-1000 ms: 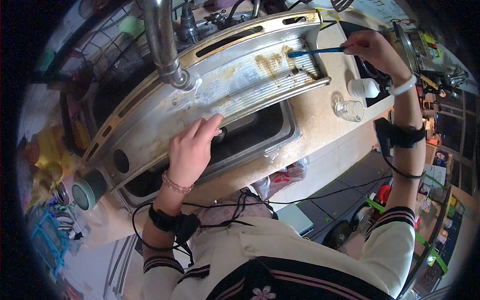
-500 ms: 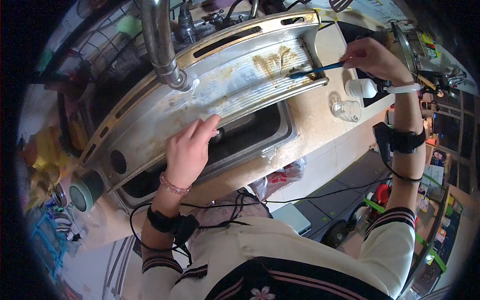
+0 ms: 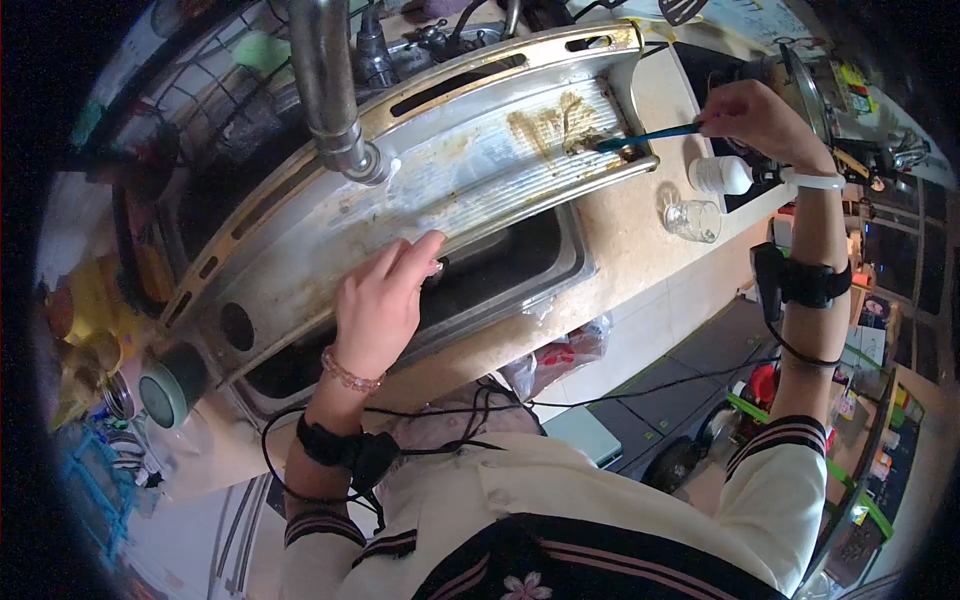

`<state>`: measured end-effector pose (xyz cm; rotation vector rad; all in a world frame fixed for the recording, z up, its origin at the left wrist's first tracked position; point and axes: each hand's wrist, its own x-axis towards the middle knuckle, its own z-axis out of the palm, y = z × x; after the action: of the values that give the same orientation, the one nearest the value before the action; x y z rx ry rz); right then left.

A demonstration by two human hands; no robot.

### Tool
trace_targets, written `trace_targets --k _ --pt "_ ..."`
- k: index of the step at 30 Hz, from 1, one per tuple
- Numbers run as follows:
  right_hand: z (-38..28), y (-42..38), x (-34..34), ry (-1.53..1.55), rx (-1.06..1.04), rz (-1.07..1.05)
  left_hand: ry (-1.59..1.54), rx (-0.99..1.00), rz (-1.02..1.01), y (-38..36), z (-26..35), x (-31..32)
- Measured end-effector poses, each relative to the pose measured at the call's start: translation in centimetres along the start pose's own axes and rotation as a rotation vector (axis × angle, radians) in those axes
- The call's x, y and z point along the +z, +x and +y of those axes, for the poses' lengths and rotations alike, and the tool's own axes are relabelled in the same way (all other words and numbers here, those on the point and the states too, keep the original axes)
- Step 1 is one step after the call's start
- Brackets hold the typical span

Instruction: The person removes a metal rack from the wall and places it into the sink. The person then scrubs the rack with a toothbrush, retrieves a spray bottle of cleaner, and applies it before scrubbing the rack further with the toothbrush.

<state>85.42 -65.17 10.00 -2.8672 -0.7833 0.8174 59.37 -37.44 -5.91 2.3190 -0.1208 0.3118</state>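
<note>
A long metal panel [image 3: 440,200] with a ribbed surface and slots along its far rim lies across the sink [image 3: 540,250]. Brown grime streaks its right end. My right hand [image 3: 752,118] grips a slim blue brush [image 3: 650,135], probably a toothbrush, whose head rests on the ribs beside the dark residue. At the panel's near edge, my left hand [image 3: 380,300] has its fingers closed around the rim, with the fingertips partly hidden.
Over the panel hangs a metal faucet [image 3: 335,110]. A white bottle [image 3: 722,175] and a glass jar [image 3: 692,220] stand on the counter [image 3: 625,225] at the right. A green cup [image 3: 165,392] sits at left. Black cables [image 3: 600,398] run across my lap.
My right hand has shifted slightly right, drawing the brush head right along the panel's grimy end. The left hand stays at the near edge.
</note>
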Motion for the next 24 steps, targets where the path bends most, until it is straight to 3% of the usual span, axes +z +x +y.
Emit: trace_targets --k 1,4,8,10,12,14,18,19,22,24 --pt "0.3 0.1 0.0 0.069 0.006 -0.027 0.001 -0.006 -0.003 -0.1 0.0 0.0" --pt "0.0 0.9 2.2 0.168 -0.303 -0.051 -0.021 -0.005 -0.005 -0.2 -0.1 0.0" --pt "-0.1 0.2 -0.3 0.086 -0.003 0.024 -0.023 -0.006 -0.017 -0.2 0.0 -0.1" --pt "-0.6 1.1 1.8 0.106 -0.233 -0.09 0.003 0.002 -0.019 -0.1 -0.1 0.0" --pt "-0.6 0.5 0.2 -0.031 -0.089 -0.019 -0.002 0.009 -0.011 0.0 -0.1 0.1" --pt "-1.1 -0.1 -2.7 -0.049 0.196 -0.161 -0.012 -0.002 -0.006 -0.2 -0.2 -0.1" --pt "-1.3 1.1 1.0 -0.111 -0.219 0.035 -0.012 0.0 -0.008 -0.3 -0.2 0.2" --pt "-2.0 1.5 1.7 -0.017 -0.158 -0.013 -0.002 0.004 0.001 -0.3 -0.3 0.3" --pt "-2.0 1.6 -1.9 -0.205 0.103 -0.217 0.007 0.003 0.004 -0.2 -0.2 0.1" --pt "0.1 2.5 -1.1 -0.103 0.048 -0.204 0.038 -0.01 0.001 -0.4 -0.2 0.2"
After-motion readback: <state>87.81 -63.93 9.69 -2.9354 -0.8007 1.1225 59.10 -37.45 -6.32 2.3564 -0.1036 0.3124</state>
